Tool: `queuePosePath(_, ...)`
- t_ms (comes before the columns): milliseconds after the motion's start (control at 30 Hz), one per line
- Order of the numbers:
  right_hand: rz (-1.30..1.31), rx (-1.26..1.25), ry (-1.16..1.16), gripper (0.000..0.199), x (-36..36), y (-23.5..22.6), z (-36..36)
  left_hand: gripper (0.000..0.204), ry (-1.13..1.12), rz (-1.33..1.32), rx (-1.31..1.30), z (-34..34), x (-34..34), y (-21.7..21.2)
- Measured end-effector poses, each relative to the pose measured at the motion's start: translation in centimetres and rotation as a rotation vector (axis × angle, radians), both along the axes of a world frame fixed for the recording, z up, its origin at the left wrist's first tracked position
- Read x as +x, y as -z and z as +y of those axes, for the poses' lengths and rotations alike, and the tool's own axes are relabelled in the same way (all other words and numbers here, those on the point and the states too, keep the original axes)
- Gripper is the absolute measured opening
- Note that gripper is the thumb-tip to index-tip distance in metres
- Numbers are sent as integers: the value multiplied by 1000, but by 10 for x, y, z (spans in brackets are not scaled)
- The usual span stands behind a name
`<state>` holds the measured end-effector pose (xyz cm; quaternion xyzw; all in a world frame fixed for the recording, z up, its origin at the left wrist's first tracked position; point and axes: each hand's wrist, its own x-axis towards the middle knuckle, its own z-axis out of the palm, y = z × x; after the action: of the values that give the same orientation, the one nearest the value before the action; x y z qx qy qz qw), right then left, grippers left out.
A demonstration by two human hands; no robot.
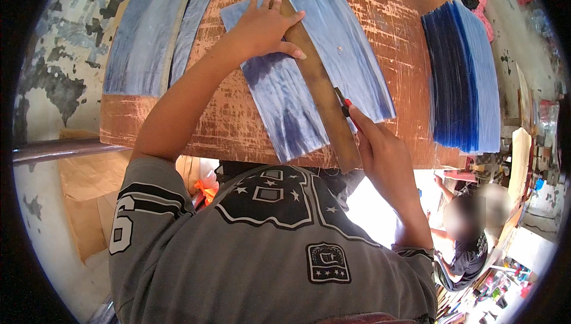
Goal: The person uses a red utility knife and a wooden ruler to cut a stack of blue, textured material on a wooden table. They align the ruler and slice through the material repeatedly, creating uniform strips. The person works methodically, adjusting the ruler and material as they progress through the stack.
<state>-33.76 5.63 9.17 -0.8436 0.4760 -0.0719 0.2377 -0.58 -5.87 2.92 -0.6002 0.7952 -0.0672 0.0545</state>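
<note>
A long brown straightedge (321, 80) lies slantwise over streaky blue sheet material (339, 38), which shows on both sides of it. Whether this is one sheet or two, I cannot tell. My left hand (260, 29) presses down near the far end of the straightedge with its fingers spread, partly over the left part of the sheet. In my right hand (383, 151) is a utility knife with a red and black handle (349, 107). Its blade points away from me, at the right edge of the straightedge near its closer end.
Beneath everything is a scratched brown worktable (407, 86). A thick stack of blue sheets (464, 77) stands at its right side, and more blue sheets (146, 38) lie at the left. Another person (464, 240) is at the lower right, beyond the table.
</note>
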Motion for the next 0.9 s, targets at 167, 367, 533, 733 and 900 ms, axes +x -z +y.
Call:
queuePosePath(167, -25, 13, 7, 50, -14, 2, 13, 106, -5, 4, -12, 0, 0, 2)
queuePosePath(367, -6, 0, 28, 51, -28, 1, 29, 104, -42, 4, 35, 0, -4, -4)
queuePosePath(533, -23, -14, 45, 52, -41, 3, 45, 103, -21, 0, 5, -1, -2, -2)
queuePosePath(733, 91, 26, 8, 66, -59, 5, 56, 103, -26, 9, 41, -2, 0, -2)
queuePosePath(900, 88, 27, 20, 61, -65, 6, 63, 104, -6, 3, 34, -3, 4, 1)
